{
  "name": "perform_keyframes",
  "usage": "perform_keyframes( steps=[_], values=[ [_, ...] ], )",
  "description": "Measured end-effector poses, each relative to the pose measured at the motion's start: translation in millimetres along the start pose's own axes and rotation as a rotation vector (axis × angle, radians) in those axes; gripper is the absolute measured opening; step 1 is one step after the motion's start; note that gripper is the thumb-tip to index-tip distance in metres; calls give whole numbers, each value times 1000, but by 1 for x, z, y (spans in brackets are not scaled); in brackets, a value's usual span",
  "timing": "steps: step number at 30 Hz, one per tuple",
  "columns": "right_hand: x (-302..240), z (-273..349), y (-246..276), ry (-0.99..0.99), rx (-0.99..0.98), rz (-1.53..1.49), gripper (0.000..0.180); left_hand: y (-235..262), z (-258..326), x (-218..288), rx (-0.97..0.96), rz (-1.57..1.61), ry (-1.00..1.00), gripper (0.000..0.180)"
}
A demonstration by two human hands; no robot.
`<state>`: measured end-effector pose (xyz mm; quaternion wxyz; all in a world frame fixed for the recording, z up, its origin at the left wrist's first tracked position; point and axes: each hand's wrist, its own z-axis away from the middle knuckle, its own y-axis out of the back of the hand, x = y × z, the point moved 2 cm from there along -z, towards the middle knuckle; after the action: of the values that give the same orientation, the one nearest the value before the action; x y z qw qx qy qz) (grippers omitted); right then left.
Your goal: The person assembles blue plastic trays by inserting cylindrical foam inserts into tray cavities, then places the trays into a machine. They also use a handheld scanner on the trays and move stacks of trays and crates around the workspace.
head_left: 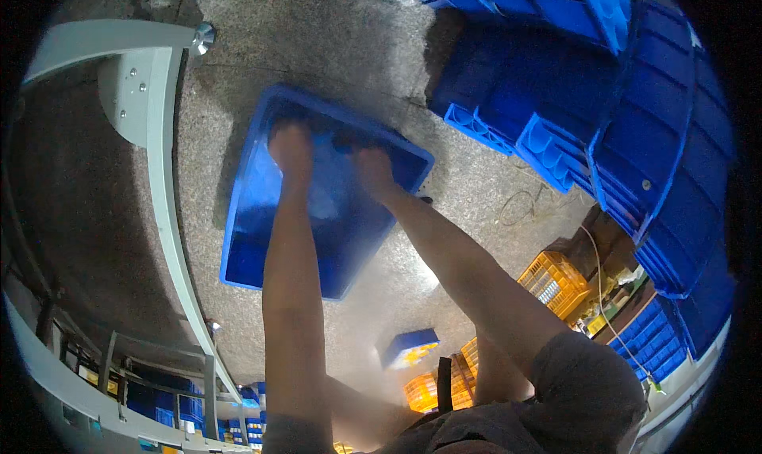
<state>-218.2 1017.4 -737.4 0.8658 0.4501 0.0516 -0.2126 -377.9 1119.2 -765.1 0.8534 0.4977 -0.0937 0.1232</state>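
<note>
A large blue plastic bin (237, 236) lies on the floor in front of me, turned at an angle. Both my arms reach down into its far part. My left hand (291, 151) is closed near the far left corner, and what its fingers hold is hidden. To the right of it, my right hand (372, 167) is also curled closed, with something dark by its fingertips that I cannot make out. Between and below the hands, the bin's inside shows a pale, blurry patch (324, 190); it may be a clear sheet or just a reflection.
Large blue bins (667, 136) crowd the right side. At left, a pale green metal frame (164, 160) curves past the bin. Orange crates (554, 286) and a small blue box (411, 348) stand close to my body. A thin cord (607, 311) hangs at right.
</note>
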Motion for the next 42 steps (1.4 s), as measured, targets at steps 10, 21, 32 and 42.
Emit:
perform_keyframes(
  steps=[10, 21, 32, 42],
  values=[
    [-121, 101, 215, 253, 119, -310, 31, 303, 180, 69, 507, 387, -158, 10],
    [-482, 208, 520, 1286, 754, 126, 47, 635, 320, -60, 1321, 304, 289, 24],
    [-563, 191, 581, 1287, -35, 770, 47, 692, 293, -39, 709, 177, 638, 28],
    [-409, 302, 622, 1193, 381, 240, 49, 700, 431, 43, 807, 114, 130, 31]
  ],
)
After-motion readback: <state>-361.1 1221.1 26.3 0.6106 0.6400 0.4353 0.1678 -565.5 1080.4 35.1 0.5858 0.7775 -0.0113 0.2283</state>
